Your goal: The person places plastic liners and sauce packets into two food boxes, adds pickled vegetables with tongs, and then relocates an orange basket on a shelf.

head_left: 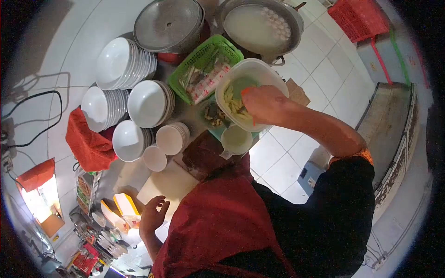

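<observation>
My right hand [265, 104] reaches into a white plastic tub [273, 78] that holds pale yellow-green strips [235, 104]. Its fingers are curled, and bits of something orange [249, 91] show at their edge; the rest of that thing is hidden by the hand. Close below the tub is a pale green cup or jug [236, 140], beside a container of brownish pieces [215, 116]. My left hand [154, 214] hangs near the cutting board [169, 185], fingers apart, with nothing in it.
Stacks of white bowls [147, 104] and smaller cups [171, 139] crowd the counter. A green basket [206, 65] holds packets. Beyond stand a lidded pot [169, 25] and a wide pot of cloudy liquid [245, 28] with round balls. A red cloth [88, 141] lies by the bowls.
</observation>
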Tool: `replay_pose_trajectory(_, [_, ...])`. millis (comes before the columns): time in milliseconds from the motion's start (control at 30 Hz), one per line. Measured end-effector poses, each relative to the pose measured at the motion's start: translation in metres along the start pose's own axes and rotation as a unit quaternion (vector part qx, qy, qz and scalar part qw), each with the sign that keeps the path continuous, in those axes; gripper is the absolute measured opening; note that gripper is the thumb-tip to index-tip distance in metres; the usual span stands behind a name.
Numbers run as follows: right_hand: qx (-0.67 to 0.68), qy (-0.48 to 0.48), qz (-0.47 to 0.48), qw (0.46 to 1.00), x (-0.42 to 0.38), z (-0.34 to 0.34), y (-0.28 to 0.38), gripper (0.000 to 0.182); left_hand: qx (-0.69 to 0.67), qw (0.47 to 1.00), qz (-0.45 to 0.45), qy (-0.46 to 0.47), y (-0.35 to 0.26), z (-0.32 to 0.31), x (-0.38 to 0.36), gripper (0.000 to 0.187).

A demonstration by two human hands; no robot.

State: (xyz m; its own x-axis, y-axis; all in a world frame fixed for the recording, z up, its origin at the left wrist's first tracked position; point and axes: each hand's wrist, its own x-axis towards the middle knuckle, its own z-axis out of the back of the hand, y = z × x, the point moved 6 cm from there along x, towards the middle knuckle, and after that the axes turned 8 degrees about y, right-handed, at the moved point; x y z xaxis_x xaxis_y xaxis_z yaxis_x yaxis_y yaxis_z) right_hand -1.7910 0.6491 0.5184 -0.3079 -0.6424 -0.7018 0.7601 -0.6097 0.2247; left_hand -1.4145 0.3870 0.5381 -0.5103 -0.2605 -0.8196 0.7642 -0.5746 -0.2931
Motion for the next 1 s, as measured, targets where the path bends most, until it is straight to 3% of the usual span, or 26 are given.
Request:
replay_pose_trajectory(67, [0.018, 0.000, 0.002, 1.000, 0.003, -0.004, 0.001, 0.030, -0.002, 1.000, 0.014, 0.000, 0.007, -0.002, -0.002, 0.037])
replay_pose_trajectory(133, [-0.017, -0.080, 0.044, 0.996, 0.002, -0.003, 0.004, 0.027, -0.006, 1.000, 0.025, -0.011, 0.014, -0.004, -0.006, 0.036])
replay_pose_trajectory(367, [0.016, -0.086, 0.015, 0.996, -0.009, 0.005, -0.014, 0.019, -0.057, 0.997, 0.034, -0.031, 0.032, -0.020, -0.021, 0.035])
replay_pose_trajectory(567, [0.082, -0.214, 0.039, 0.973, -0.073, 0.049, -0.023, 0.020, -0.048, 0.998, -0.007, -0.031, 0.054, -0.035, -0.022, 0.041])
replay_pose_trajectory(633, [0.029, -0.259, 0.031, 0.965, -0.097, 0.056, -0.018, 0.021, -0.028, 0.999, -0.011, -0.032, 0.057, -0.034, -0.023, 0.043])
replay_pose_trajectory(733, [0.091, -0.311, 0.027, 0.946, -0.131, 0.085, -0.007, 0.023, -0.038, 0.997, -0.038, -0.058, 0.069, -0.033, -0.024, 0.042])
replay_pose_trajectory(900, [0.059, -0.372, 0.082, 0.923, -0.170, 0.132, 0.124, 0.023, -0.064, 0.988, -0.106, -0.095, 0.111, -0.041, -0.027, 0.044])
replay_pose_trajectory(967, [0.111, -0.257, 0.017, 0.960, -0.148, 0.122, 0.196, 0.022, -0.088, 0.982, -0.126, -0.107, 0.131, -0.045, -0.034, 0.044])
replay_pose_trajectory(1000, [0.097, -0.242, 0.062, 0.964, -0.129, 0.113, 0.238, 0.022, -0.099, 0.975, -0.144, -0.137, 0.146, -0.047, -0.041, 0.045])
